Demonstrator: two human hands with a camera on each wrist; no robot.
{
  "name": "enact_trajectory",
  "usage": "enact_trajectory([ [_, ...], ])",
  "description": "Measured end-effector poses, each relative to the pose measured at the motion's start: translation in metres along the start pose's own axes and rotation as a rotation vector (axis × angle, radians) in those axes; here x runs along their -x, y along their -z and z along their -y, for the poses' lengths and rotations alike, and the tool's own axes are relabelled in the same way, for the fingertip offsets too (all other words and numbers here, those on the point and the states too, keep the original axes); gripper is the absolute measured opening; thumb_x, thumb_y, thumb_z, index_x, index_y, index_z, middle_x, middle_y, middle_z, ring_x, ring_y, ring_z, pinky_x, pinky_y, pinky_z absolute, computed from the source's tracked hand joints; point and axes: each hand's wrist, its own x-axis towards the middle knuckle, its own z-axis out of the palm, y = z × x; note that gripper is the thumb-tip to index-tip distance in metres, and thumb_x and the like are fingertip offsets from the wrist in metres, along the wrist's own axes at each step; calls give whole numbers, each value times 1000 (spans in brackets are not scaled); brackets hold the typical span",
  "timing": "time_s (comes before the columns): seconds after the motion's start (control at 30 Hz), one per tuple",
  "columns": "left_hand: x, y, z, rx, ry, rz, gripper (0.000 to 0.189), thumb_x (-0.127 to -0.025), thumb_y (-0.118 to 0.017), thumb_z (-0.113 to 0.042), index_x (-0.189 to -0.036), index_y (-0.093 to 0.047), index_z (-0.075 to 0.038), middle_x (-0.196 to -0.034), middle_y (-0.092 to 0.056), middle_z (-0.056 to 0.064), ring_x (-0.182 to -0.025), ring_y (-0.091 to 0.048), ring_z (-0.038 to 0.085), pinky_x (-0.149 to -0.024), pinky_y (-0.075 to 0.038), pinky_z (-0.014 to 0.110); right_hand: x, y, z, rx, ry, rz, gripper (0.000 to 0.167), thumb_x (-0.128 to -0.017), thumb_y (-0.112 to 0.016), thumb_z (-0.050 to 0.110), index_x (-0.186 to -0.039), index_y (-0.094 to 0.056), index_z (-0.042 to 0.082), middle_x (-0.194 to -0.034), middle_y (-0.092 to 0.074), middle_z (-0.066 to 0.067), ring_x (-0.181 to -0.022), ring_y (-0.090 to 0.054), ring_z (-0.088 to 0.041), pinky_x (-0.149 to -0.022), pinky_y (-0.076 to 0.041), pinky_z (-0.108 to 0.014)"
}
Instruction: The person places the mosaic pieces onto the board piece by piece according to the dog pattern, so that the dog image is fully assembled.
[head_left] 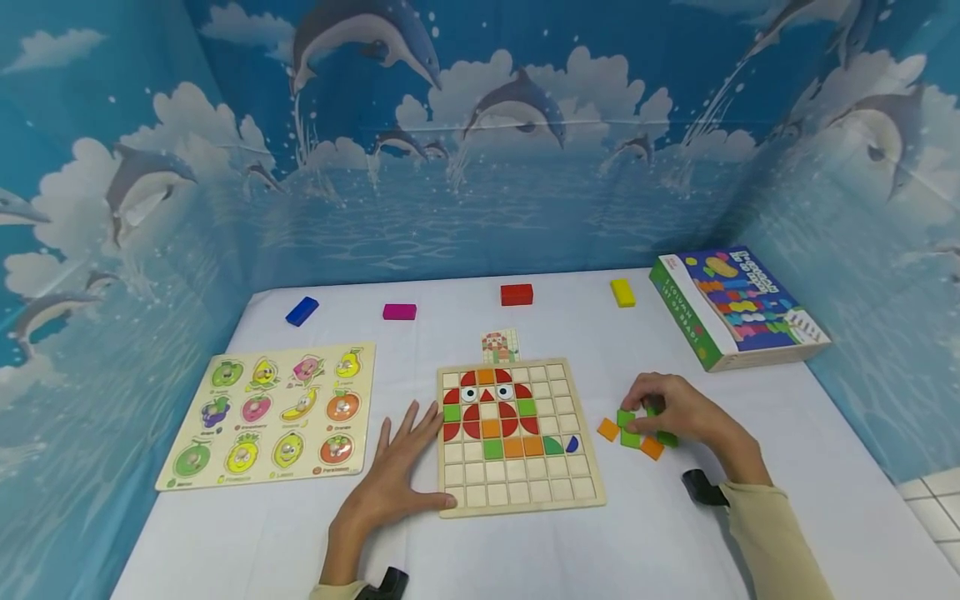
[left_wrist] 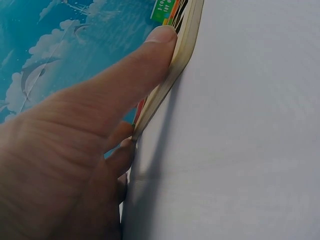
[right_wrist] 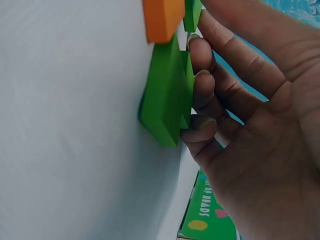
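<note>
A wooden grid board (head_left: 517, 497) bears red, green and orange tiles and two eye tiles in a face-like pattern. A blue piece (head_left: 573, 444) lies at its right side. My left hand (head_left: 397, 475) rests against the board's left edge, fingers spread; in the left wrist view the thumb (left_wrist: 145, 57) lies on the rim. To the board's right, my right hand (head_left: 678, 407) pinches a green square tile (head_left: 625, 418) over a small pile. Its other fingers touch more green tiles (right_wrist: 167, 95) in the right wrist view. Orange tiles (head_left: 608, 429) lie beside them.
A small pattern card (head_left: 500, 346) touches the board's far edge. Left of it lies a fruit puzzle board (head_left: 281, 425). Blue (head_left: 302, 312), magenta (head_left: 400, 312), red (head_left: 517, 295) and yellow (head_left: 622, 293) blocks stand behind. A toy box (head_left: 738, 308) sits at the back right.
</note>
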Motion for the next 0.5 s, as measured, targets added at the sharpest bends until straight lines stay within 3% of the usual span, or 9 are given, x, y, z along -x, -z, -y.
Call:
enact_trajectory([
  [0.33, 1, 1, 0, -4, -7, 5, 125, -73, -99, -47, -173, -27, -28, -179, -16, -15, -168, 5, 14, -135, 12, 50, 1, -1, 4, 26, -19, -10, 20, -86, -92, 13, -97, -75, 12, -86, -62, 2, -84, -56, -19, -68, -50, -22],
  [0.5, 1, 1, -1, -3, -10, 0, 125, -73, -99, -46, -173, -27, -27, -179, -16, -14, -168, 5, 15, -135, 12, 50, 3, 1, 14, -32, 59, -63, 9, -90, -88, 11, -96, -80, 12, -81, -68, 4, -74, -57, -16, -62, -48, -21],
])
